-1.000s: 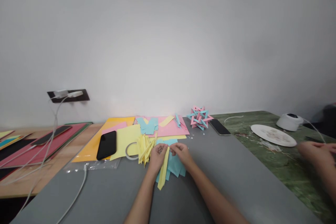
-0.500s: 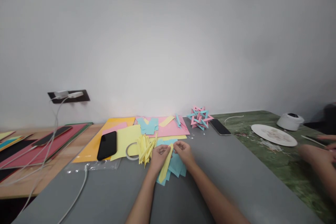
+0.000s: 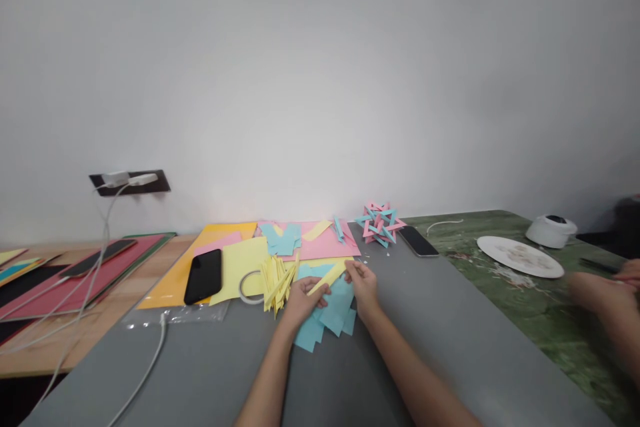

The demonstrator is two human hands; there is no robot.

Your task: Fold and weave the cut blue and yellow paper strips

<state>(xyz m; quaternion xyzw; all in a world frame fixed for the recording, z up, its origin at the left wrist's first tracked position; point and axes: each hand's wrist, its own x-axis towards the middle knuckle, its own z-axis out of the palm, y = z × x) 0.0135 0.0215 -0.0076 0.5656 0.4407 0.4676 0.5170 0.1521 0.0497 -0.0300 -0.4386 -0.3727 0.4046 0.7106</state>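
A narrow yellow paper strip [image 3: 329, 277] stretches between my two hands, slanting up to the right. My left hand [image 3: 303, 300] is closed on its lower end, and my right hand [image 3: 363, 285] pinches the upper end. Beneath them several light-blue paper pieces [image 3: 336, 310] lie in a loose overlapping pile. Just left of my left hand is a heap of folded yellow paper strips [image 3: 277, 283]. A roll of tape [image 3: 250, 287] lies beside that heap.
A black phone [image 3: 203, 277] lies on coloured sheets at left. Behind stands a pink-and-blue paper star model [image 3: 381, 223], with another phone [image 3: 418, 241] beside it. To the right are a white plate [image 3: 520, 256], a white round device [image 3: 551, 231] and another person's hands [image 3: 600, 293]. A white cable [image 3: 145, 373] crosses front left.
The yellow strip has swung from nearly upright to a rightward slant. My right hand now grips its upper end. At right, the other person's hands have shifted slightly.
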